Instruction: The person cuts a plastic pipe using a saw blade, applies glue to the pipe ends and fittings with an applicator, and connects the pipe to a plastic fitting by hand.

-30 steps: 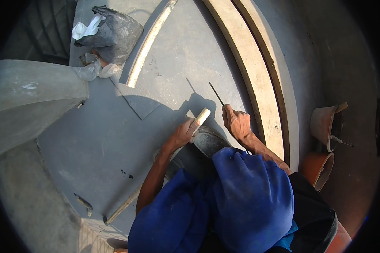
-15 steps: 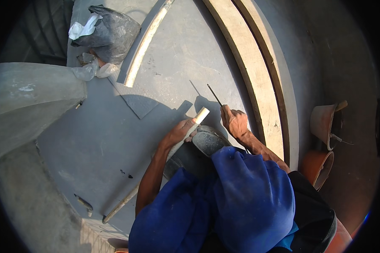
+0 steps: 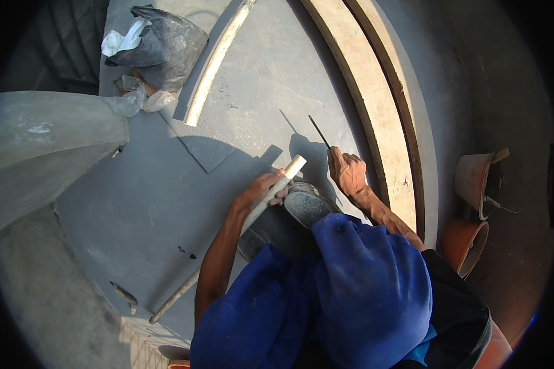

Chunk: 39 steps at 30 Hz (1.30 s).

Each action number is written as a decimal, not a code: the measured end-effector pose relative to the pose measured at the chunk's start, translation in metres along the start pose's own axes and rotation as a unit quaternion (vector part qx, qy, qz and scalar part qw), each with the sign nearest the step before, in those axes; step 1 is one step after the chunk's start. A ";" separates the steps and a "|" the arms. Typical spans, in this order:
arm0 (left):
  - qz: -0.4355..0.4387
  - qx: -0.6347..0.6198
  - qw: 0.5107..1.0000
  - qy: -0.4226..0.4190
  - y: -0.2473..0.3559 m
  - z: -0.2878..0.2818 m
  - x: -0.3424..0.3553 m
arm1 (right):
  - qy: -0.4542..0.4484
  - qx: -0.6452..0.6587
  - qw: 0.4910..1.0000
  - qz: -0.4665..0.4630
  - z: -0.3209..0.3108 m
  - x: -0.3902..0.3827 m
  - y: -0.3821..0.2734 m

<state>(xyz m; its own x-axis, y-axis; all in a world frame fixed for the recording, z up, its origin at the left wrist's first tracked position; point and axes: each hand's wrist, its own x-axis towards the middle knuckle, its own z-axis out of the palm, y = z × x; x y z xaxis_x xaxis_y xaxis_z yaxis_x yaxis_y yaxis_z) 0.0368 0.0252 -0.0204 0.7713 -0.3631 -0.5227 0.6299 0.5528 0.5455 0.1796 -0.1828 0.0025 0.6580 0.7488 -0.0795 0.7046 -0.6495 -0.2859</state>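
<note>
Near the middle, my left hand [image 3: 266, 188] is wrapped around the upper part of a long pale pole [image 3: 293, 167]. The pole slants down to the lower left, passes behind my left forearm, and its far end shows near the floor edge. To the right of the pole's sunlit top, my right hand [image 3: 349, 172] is closed on a thin dark rod [image 3: 318, 130] that points up and to the left. My fist hides the rod's other end. The rod and the pole are apart. A dusty dark shoe [image 3: 306, 204] shows just below my hands.
Two long wooden beams [image 3: 375, 111] lie to my right. Another pale pole [image 3: 218, 61] and a grey plastic bag [image 3: 166, 46] lie at the far left. Two buckets, one pale [image 3: 473, 181] and one orange [image 3: 468, 246], are at the right. A small dark tool [image 3: 125, 295] lies at the lower left.
My right hand has shifted slightly up and to the right with the rod, away from the pole's top. My left hand keeps its grip on the pole.
</note>
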 end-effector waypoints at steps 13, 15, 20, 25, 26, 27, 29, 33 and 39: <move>0.018 0.011 1.000 0.006 0.006 0.002 -0.007 | 0.017 0.014 0.994 -0.105 0.002 -0.008 -0.014; 0.027 0.024 0.999 0.009 0.005 0.007 -0.006 | 0.010 -0.005 1.000 0.010 -0.010 0.000 0.005; 0.050 0.142 0.983 0.106 -0.004 0.019 -0.007 | 0.038 0.096 0.970 -0.221 -0.012 -0.022 -0.024; 0.072 0.285 0.940 0.171 -0.001 0.031 -0.008 | -0.018 0.023 0.995 -0.094 -0.024 -0.018 -0.012; 0.072 0.322 0.926 0.184 0.001 0.034 -0.008 | 0.026 0.078 0.980 -0.184 -0.020 -0.025 -0.019; 0.074 0.320 0.926 0.185 -0.001 0.033 -0.009 | 0.054 0.077 0.967 -0.239 -0.013 -0.030 -0.032; 0.070 0.291 0.932 0.205 -0.005 0.030 -0.009 | -0.044 0.013 0.993 -0.113 -0.016 -0.021 -0.024; 0.095 0.348 0.910 0.206 -0.012 0.030 -0.006 | -0.094 0.012 0.993 -0.075 -0.024 -0.022 -0.025; 0.099 0.428 0.868 0.233 -0.013 0.033 -0.004 | -0.073 -0.028 0.997 0.003 -0.028 -0.013 -0.019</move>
<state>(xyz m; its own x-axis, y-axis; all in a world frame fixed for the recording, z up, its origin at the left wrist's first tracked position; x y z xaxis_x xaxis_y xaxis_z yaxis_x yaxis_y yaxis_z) 0.0283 -0.0055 -0.0036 0.8770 0.1274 -0.4634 0.4803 -0.2613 0.8373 0.1648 -0.1840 0.0362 0.6198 0.7534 -0.2197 0.7168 -0.6574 -0.2324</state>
